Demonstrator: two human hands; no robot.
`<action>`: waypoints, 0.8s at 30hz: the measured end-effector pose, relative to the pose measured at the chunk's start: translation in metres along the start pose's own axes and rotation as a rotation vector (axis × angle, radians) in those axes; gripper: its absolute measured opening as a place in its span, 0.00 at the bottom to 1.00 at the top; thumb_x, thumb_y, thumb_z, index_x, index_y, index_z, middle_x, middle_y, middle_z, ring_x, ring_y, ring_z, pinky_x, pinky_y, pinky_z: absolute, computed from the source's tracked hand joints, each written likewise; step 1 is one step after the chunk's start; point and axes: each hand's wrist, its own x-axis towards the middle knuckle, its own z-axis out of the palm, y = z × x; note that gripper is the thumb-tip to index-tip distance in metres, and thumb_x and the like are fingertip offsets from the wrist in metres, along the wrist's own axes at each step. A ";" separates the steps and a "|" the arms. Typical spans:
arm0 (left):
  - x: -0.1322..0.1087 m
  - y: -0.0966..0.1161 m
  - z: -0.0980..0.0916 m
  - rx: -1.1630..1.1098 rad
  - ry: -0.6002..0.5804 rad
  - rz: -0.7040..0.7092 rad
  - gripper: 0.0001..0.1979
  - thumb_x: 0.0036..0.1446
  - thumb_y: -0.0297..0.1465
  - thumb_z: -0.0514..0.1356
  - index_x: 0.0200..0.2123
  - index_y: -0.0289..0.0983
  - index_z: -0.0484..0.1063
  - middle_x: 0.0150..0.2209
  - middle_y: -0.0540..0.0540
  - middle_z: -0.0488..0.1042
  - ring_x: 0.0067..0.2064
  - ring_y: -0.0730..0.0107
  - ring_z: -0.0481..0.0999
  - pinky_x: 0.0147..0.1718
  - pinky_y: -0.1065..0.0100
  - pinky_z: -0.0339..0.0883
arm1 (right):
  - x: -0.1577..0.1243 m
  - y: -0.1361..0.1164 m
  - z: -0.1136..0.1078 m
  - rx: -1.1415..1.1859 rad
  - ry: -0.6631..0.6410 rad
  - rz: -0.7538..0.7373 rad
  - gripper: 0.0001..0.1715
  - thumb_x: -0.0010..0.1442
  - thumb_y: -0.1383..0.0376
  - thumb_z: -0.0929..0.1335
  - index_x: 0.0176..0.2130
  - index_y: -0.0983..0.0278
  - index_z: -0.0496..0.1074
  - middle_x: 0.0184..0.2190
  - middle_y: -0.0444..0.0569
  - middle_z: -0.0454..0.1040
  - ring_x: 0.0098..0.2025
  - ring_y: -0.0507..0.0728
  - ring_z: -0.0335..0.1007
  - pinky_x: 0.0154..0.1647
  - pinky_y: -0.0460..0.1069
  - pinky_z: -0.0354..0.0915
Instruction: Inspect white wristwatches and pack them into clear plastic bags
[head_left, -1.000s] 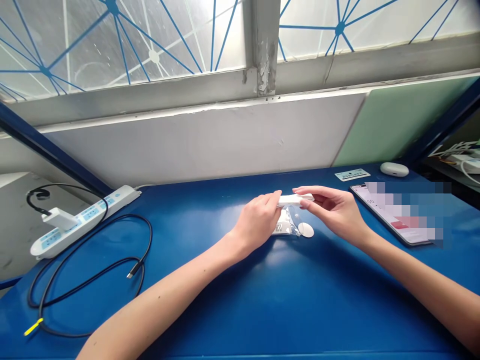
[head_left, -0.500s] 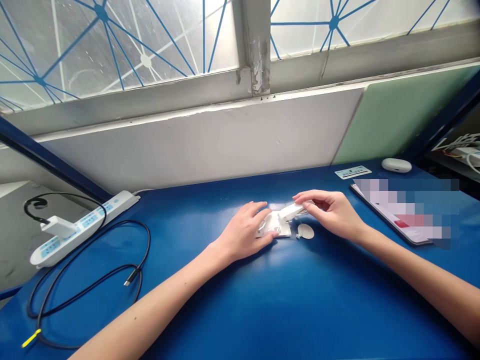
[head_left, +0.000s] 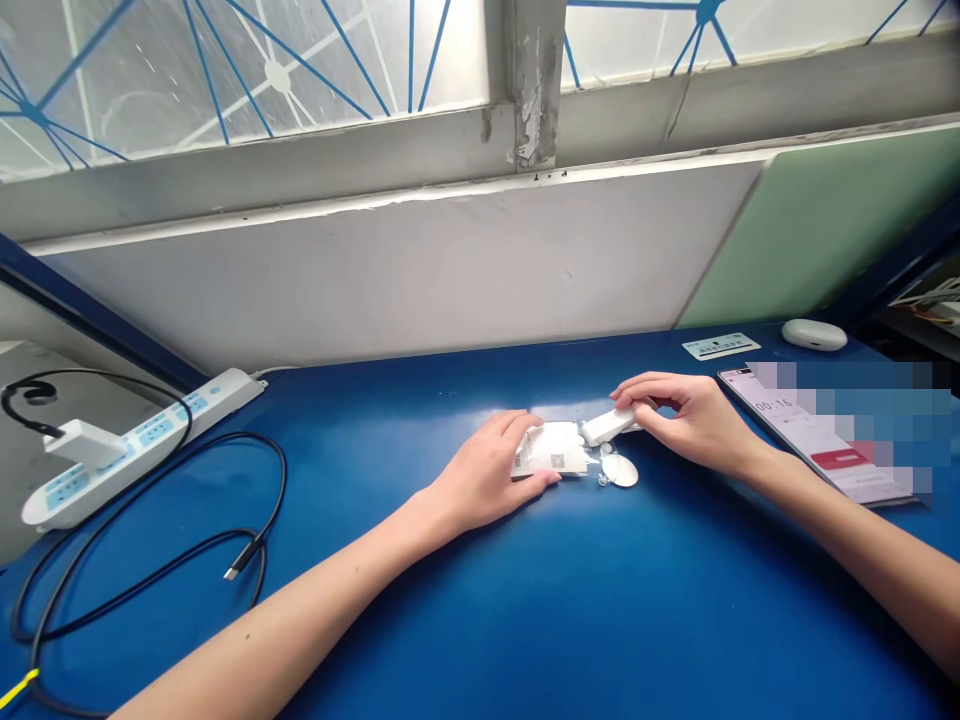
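My left hand is closed around the left end of a flat white packet, thumb along the near edge and fingers over the far edge. The packet has small printed marks and lies on the blue tabletop with clear film about it. Just to the right, my right hand pinches a small white block-shaped piece between thumb and fingers. The left end of this piece points at the packet's right end; my fingers cover its other end. Below it lies a round whitish disc, beside small clear bits too tiny to name.
A white power strip with a plugged-in charger stands at left. Its coiled black cable lies on the tabletop. At right are a phone, a printed card and a white oval case.
My right hand has drawn the white piece rightward, off the packet's top, so more of the packet's face shows. My left hand stays on the packet. The camera view has shifted slightly.
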 end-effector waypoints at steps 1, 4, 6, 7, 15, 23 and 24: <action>0.000 0.000 0.000 0.001 0.005 0.006 0.24 0.62 0.42 0.62 0.57 0.37 0.65 0.57 0.36 0.70 0.58 0.50 0.70 0.56 0.53 0.67 | 0.000 0.000 0.000 0.007 -0.005 0.007 0.10 0.54 0.67 0.67 0.27 0.60 0.79 0.35 0.49 0.82 0.36 0.60 0.78 0.33 0.53 0.72; -0.002 -0.002 0.002 0.025 0.030 0.030 0.23 0.64 0.40 0.61 0.58 0.37 0.63 0.57 0.36 0.69 0.58 0.51 0.69 0.56 0.52 0.67 | -0.001 0.000 0.001 0.079 -0.016 0.070 0.09 0.55 0.65 0.68 0.30 0.60 0.79 0.38 0.50 0.82 0.39 0.60 0.78 0.37 0.52 0.73; -0.002 -0.004 0.003 0.045 0.051 0.037 0.22 0.65 0.39 0.60 0.58 0.37 0.62 0.57 0.37 0.68 0.58 0.53 0.69 0.56 0.53 0.67 | -0.002 0.000 0.002 0.140 -0.043 0.141 0.08 0.57 0.63 0.69 0.34 0.61 0.80 0.40 0.50 0.82 0.42 0.61 0.78 0.41 0.52 0.74; -0.003 -0.005 0.004 0.054 0.061 0.040 0.22 0.65 0.39 0.59 0.58 0.37 0.62 0.56 0.37 0.68 0.58 0.53 0.69 0.56 0.53 0.67 | -0.003 -0.001 0.002 0.168 -0.064 0.174 0.09 0.58 0.61 0.70 0.36 0.61 0.81 0.40 0.51 0.82 0.42 0.61 0.79 0.42 0.52 0.74; -0.003 -0.005 0.005 0.113 0.116 0.092 0.19 0.66 0.37 0.59 0.56 0.37 0.63 0.53 0.38 0.68 0.54 0.55 0.70 0.52 0.56 0.70 | -0.005 -0.004 0.002 0.276 -0.198 0.228 0.09 0.58 0.60 0.71 0.35 0.61 0.80 0.38 0.50 0.82 0.39 0.60 0.78 0.39 0.51 0.73; -0.004 -0.006 0.006 0.112 0.127 0.170 0.19 0.65 0.37 0.60 0.56 0.37 0.63 0.53 0.38 0.67 0.54 0.57 0.70 0.52 0.57 0.70 | -0.010 -0.008 0.019 0.324 -0.196 0.137 0.10 0.60 0.59 0.70 0.38 0.62 0.79 0.43 0.52 0.80 0.41 0.59 0.78 0.42 0.52 0.74; -0.004 -0.006 0.006 0.111 0.123 0.171 0.19 0.65 0.37 0.60 0.56 0.37 0.63 0.53 0.38 0.67 0.54 0.57 0.70 0.52 0.57 0.70 | -0.012 -0.009 0.021 0.286 -0.202 0.095 0.10 0.61 0.60 0.70 0.38 0.62 0.78 0.43 0.52 0.80 0.39 0.58 0.77 0.40 0.51 0.74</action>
